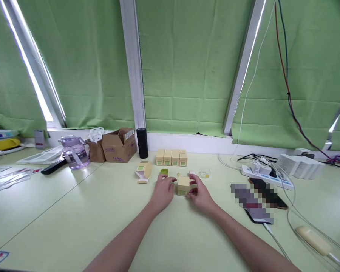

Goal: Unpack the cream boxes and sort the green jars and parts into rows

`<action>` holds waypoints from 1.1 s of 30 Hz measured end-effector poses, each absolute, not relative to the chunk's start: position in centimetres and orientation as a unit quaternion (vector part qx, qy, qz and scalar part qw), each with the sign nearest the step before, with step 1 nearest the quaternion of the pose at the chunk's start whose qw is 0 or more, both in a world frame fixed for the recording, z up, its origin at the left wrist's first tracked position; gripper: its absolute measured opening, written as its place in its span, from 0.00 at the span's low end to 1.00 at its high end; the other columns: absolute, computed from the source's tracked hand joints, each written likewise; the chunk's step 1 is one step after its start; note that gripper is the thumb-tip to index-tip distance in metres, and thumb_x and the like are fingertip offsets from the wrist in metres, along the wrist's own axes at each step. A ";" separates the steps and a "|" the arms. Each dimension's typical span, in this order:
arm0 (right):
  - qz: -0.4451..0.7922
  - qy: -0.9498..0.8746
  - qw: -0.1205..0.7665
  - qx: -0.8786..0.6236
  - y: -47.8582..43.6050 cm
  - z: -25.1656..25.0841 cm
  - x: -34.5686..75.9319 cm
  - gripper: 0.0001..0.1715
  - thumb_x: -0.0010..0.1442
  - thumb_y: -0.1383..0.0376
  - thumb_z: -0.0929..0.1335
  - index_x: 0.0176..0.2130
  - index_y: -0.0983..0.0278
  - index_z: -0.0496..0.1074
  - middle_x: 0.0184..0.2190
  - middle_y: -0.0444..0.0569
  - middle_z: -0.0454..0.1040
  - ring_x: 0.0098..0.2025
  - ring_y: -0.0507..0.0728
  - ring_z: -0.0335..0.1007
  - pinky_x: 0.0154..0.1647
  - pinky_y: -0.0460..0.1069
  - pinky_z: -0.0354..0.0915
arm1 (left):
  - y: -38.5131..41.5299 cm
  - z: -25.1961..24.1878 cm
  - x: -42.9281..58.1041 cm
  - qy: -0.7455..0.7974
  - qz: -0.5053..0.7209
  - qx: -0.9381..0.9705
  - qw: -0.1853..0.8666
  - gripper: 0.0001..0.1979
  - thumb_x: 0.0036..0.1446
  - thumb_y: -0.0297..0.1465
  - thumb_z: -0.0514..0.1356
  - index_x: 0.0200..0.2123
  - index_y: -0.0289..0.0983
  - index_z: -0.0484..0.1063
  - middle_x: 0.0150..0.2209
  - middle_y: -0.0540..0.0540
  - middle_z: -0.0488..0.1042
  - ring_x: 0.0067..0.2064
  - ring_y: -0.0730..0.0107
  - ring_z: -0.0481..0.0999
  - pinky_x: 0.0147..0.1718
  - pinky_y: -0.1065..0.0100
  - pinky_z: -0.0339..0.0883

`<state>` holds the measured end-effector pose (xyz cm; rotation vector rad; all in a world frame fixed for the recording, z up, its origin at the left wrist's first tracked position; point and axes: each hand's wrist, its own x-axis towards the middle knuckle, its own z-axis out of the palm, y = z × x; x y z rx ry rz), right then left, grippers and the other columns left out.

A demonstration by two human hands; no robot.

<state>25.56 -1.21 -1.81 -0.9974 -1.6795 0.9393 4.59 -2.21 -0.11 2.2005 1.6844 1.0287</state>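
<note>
A small tan cardboard box (183,183) with a green label stands on the table between my hands. My left hand (163,189) is just left of it, fingers apart, with a slight gap to the box. My right hand (200,193) is at the box's right side, thumb by the near corner and fingers by the far one. Just beyond are a small green container (164,172), a tiny yellowish piece (178,174) and a small pink item (191,172). A clear round piece (205,173) lies to the right. An opened tan carton (143,172) lies at the left.
Several matching closed boxes (171,158) stand in a row behind. A black cylinder (142,143), a brown carton (119,146) and a purple jug (75,153) are back left. Phones (252,206), a power strip (268,178) and loose cables lie to the right.
</note>
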 end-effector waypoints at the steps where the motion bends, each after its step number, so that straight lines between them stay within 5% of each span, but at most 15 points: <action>1: 0.389 -0.678 0.478 -0.400 -1.1 -2.0 25.6 0.43 0.47 0.71 0.69 0.62 0.57 0.61 0.58 0.54 0.66 0.50 0.58 0.71 0.41 0.51 0.74 | -2.2 -0.2 4.7 0.566 0.344 0.742 0.102 0.17 0.65 0.25 0.53 0.53 0.39 0.76 0.53 0.42 0.78 0.65 0.52 0.63 0.61 0.52 0.64; 6: 0.400 -0.677 0.491 -0.375 -0.6 -2.2 25.6 0.38 0.46 0.70 0.70 0.57 0.57 0.66 0.48 0.51 0.72 0.48 0.59 0.71 0.39 0.50 0.72 | -2.2 -0.4 5.2 0.559 0.320 0.754 0.129 0.24 0.60 0.21 0.54 0.59 0.40 0.72 0.58 0.41 0.75 0.64 0.52 0.63 0.62 0.49 0.61; 14: 0.413 -0.650 0.519 -0.370 -0.1 -2.6 26.0 0.34 0.46 0.65 0.69 0.55 0.59 0.66 0.48 0.53 0.70 0.51 0.60 0.69 0.39 0.51 0.72 | -2.1 -0.2 5.1 0.560 0.355 0.737 0.130 0.19 0.58 0.25 0.58 0.52 0.41 0.76 0.52 0.42 0.79 0.62 0.51 0.67 0.61 0.50 0.63; 23: 0.345 -0.661 0.526 -0.410 -0.4 -2.6 26.5 0.20 0.56 0.62 0.67 0.49 0.60 0.69 0.33 0.45 0.69 0.36 0.57 0.68 0.32 0.49 0.67 | -2.4 0.6 5.2 0.576 0.369 0.719 0.126 0.11 0.58 0.26 0.57 0.42 0.41 0.77 0.46 0.42 0.80 0.61 0.51 0.69 0.61 0.48 0.64; 33: 0.334 -0.683 0.505 -0.408 -0.6 -2.6 26.7 0.19 0.62 0.63 0.64 0.52 0.59 0.67 0.41 0.49 0.77 0.38 0.56 0.71 0.35 0.49 0.65 | -2.6 0.7 5.1 0.576 0.370 0.720 0.116 0.07 0.56 0.25 0.60 0.33 0.41 0.77 0.41 0.41 0.79 0.61 0.50 0.68 0.59 0.50 0.64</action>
